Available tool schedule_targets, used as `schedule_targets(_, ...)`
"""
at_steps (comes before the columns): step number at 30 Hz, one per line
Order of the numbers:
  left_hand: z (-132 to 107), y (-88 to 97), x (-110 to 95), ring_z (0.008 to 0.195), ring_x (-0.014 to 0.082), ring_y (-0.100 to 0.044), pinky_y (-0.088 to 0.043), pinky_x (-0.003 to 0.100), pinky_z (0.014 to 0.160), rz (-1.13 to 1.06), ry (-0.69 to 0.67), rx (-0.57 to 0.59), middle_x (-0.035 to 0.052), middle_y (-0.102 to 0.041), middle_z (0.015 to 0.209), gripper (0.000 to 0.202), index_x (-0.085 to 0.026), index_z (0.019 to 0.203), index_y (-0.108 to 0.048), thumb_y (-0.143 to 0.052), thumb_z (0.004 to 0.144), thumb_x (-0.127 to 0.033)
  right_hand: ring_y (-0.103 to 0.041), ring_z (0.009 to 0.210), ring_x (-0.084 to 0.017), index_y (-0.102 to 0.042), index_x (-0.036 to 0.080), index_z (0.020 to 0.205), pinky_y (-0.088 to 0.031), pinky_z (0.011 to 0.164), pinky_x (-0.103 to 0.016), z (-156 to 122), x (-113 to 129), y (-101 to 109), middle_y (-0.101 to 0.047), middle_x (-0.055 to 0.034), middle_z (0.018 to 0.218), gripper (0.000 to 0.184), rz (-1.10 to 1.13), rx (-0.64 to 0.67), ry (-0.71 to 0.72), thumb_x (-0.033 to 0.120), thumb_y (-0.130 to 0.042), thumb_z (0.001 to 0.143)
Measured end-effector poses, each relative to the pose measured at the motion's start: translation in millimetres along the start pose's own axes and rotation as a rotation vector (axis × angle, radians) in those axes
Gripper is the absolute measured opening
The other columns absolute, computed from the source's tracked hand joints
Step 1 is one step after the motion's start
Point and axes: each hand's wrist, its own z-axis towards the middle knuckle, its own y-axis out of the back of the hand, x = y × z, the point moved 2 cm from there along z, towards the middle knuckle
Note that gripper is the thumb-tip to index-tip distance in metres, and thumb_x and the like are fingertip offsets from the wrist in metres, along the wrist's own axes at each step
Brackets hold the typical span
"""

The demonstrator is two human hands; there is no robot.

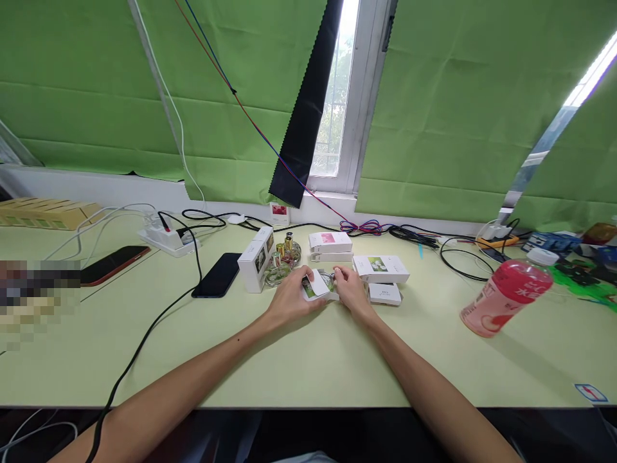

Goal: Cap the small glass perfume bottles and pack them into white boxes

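My left hand (pixel 292 297) and my right hand (pixel 351 290) meet at the middle of the pale green table (pixel 299 360). Both grip a small white box with a green picture (pixel 318 286), its end flap raised between them. Something small and shiny shows at the box's open end by my right fingers; I cannot make it out. Just behind stand small glass perfume bottles with gold caps (pixel 284 257). Similar white boxes lie around: one upright at the left (pixel 258 259), two stacked behind (pixel 330 245), two at the right (pixel 380 268).
A black phone (pixel 218 274) lies left of the boxes, a red-edged phone (pixel 112 263) further left. A power strip (pixel 166 236) and cables run along the back. A pink bottle (pixel 508 292) stands at the right, clutter behind it. Green curtains hang over the window.
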Motion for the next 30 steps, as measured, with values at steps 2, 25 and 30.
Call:
schedule_targets(2, 0.1, 0.1, -0.1, 0.071, 0.0176, -0.053, -0.035, 0.028, 0.062, -0.001, 0.003, -0.003, 0.0015, -0.066, 0.089, 0.045, -0.023, 0.092, -0.048, -0.080, 0.066, -0.040, -0.065, 0.081, -0.021, -0.073, 0.022, 0.092, -0.046, 0.073, -0.029, -0.3, 0.6, 0.4, -0.073, -0.0042, 0.087, 0.036, -0.013, -0.011, 0.013, 0.040, -0.042, 0.092)
schedule_targets(25, 0.4, -0.7, 4.3, 0.069, 0.0178, -0.054, -0.036, 0.027, 0.061, -0.003, 0.005, -0.018, -0.0017, -0.063, 0.080, 0.045, -0.024, 0.092, -0.048, -0.079, 0.065, -0.044, -0.066, 0.085, -0.023, -0.073, 0.023, 0.080, -0.045, 0.077, -0.029, -0.7, 2.0, 1.2, -0.076, -0.0045, 0.088, 0.038, -0.019, 0.008, 0.046, 0.042, -0.043, 0.093)
schedule_targets(30, 0.8, 0.4, 3.6, 0.068, 0.0164, -0.052, -0.035, 0.027, 0.061, -0.024, -0.019, -0.003, -0.0014, -0.063, 0.083, 0.046, -0.023, 0.092, -0.048, -0.079, 0.064, -0.043, -0.066, 0.087, -0.023, -0.075, 0.022, 0.085, -0.046, 0.080, -0.030, 0.1, 0.3, -0.4, -0.075, -0.0054, 0.087, 0.039, 0.007, 0.019, 0.064, 0.042, -0.043, 0.093)
